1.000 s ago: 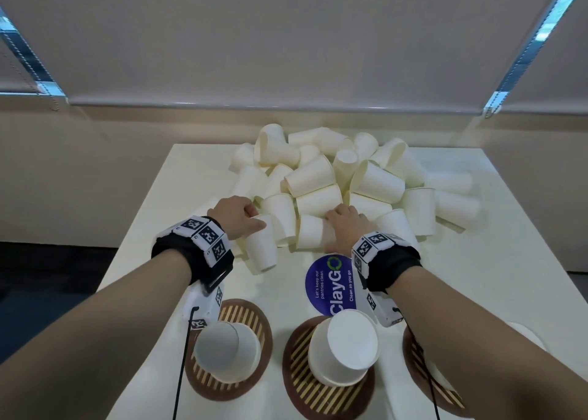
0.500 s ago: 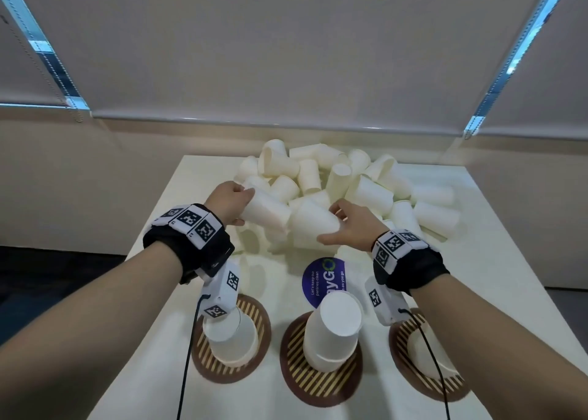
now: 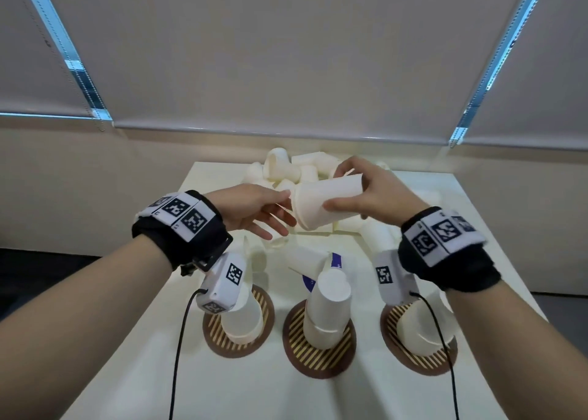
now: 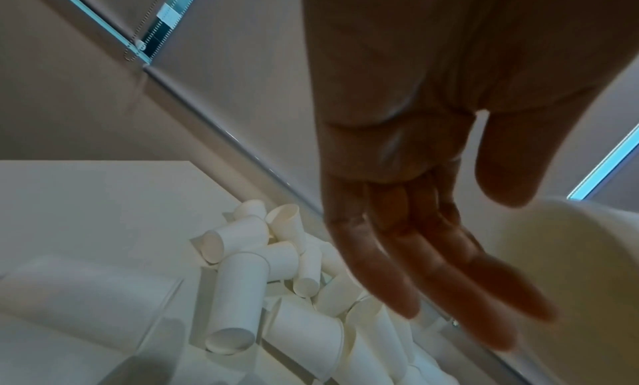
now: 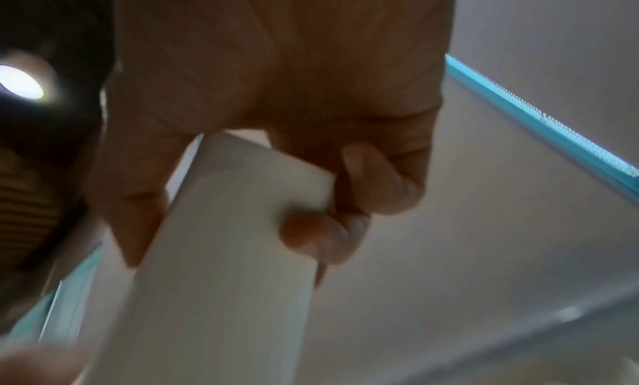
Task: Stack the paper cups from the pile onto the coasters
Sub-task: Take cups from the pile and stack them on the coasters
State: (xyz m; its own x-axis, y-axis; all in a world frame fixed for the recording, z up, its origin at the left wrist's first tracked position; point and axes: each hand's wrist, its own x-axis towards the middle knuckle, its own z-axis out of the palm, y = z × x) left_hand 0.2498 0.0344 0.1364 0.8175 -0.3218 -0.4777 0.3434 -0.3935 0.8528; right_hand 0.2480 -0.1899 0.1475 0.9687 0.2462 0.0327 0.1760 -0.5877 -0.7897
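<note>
My right hand [image 3: 337,187] grips a white paper cup [image 3: 331,211] lying sideways in the air above the table, its mouth facing left. The right wrist view shows the thumb and curled fingers of that hand [image 5: 224,227] round the cup [image 5: 224,295]. My left hand [image 3: 280,216] is held flat, its fingertips at the cup's rim; in the left wrist view the fingers [image 4: 466,281] are straight and hold nothing. The pile of cups [image 3: 286,168] lies behind. Three striped brown coasters, left [image 3: 222,346], middle [image 3: 305,365] and right [image 3: 413,359], each carry upturned cups.
A round blue sticker [image 3: 337,260] lies on the white table [image 3: 318,400] between the pile and the middle coaster. Loose cups [image 3: 378,235] spill toward the right coaster. Wrist-camera cables hang over the coasters. A wall with blinds stands behind the table.
Both hands rose from the pile and came together above the table. The left hand, which held a cup half a second ago, now has straight fingers and holds none; the right still grips a cup.
</note>
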